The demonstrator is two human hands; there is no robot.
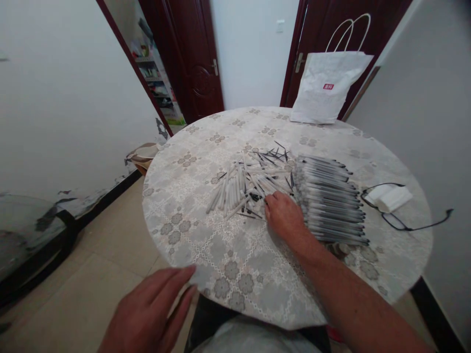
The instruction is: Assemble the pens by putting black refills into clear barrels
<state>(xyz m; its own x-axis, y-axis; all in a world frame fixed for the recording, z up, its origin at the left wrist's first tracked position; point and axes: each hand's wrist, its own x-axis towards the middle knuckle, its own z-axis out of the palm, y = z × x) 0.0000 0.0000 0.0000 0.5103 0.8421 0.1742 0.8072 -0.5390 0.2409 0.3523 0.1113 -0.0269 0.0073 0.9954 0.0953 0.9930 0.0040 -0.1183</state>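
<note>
My right hand [284, 214] reaches over the table, its fingers curled together beside a small heap of black pen parts [254, 197]. Whatever its fingertips pinch is hidden. Close by lie many loose whitish pen barrels [233, 189] in a spread pile. Thin dark pen refills [272, 156] are scattered behind them. To the right of my right hand, a dense row of pens [333, 201] lies side by side, dark ends pointing right. My left hand [154, 306] hovers at the near left table edge, fingers stretched out and thumb apart, holding nothing.
A patterned cloth covers the round table [230, 274]. At the right lie black-framed glasses [397, 223] and a white folded packet [390, 197]. A white paper bag [327, 90] stands at the far right edge. Small brownish round items [338, 250] sit below the pens.
</note>
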